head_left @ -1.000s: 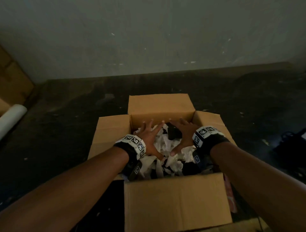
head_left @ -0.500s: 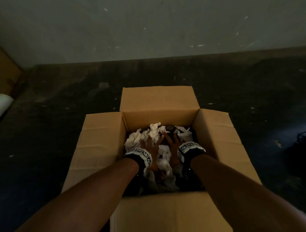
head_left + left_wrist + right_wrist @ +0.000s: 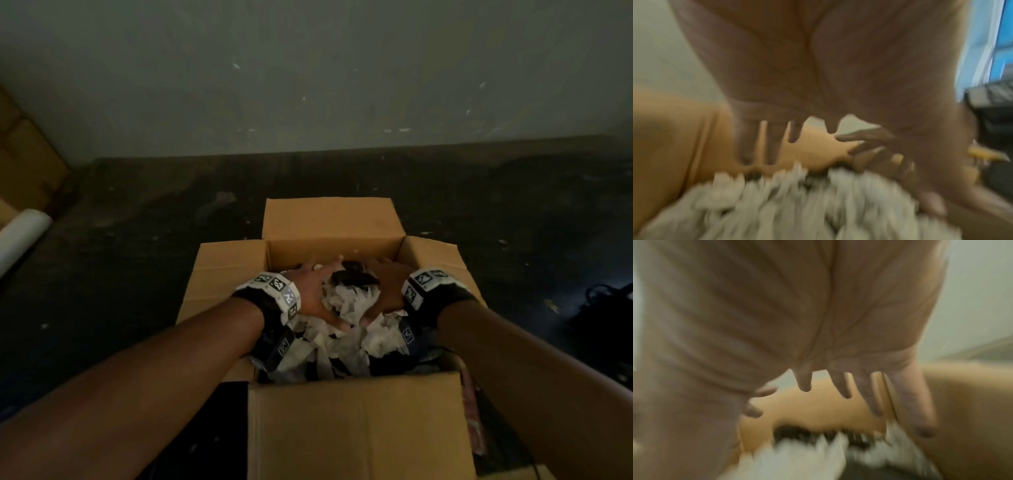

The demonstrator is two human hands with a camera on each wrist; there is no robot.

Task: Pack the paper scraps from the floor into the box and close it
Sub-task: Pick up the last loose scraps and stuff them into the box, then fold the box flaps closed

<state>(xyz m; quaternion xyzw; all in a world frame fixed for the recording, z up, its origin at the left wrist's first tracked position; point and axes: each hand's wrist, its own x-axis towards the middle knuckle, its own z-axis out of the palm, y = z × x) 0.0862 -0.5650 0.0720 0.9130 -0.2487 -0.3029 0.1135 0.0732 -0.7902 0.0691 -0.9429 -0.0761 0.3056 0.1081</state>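
Observation:
An open cardboard box (image 3: 352,421) stands on the dark floor with all its flaps spread outward. It is filled with white paper scraps (image 3: 346,335) and some dark pieces (image 3: 352,277). My left hand (image 3: 311,291) and right hand (image 3: 387,287) are inside it, palms down over the pile, fingers spread and straight, holding nothing. The blurred left wrist view shows my left hand (image 3: 777,142) just over the scraps (image 3: 797,203), with the box wall (image 3: 818,146) behind. In the right wrist view my right hand (image 3: 838,382) hovers over scraps (image 3: 797,459). Whether the palms touch the pile I cannot tell.
A white roll (image 3: 20,240) and stacked cardboard (image 3: 24,154) lie at the left edge. A grey wall (image 3: 308,68) rises behind the box. Dark cables or a bag (image 3: 603,308) sit on the floor at the right. A pinkish item (image 3: 474,411) leans beside the box.
Half a second ago both hands were pushed deep into the scraps, close together. Now they are higher and wider apart over the pile.

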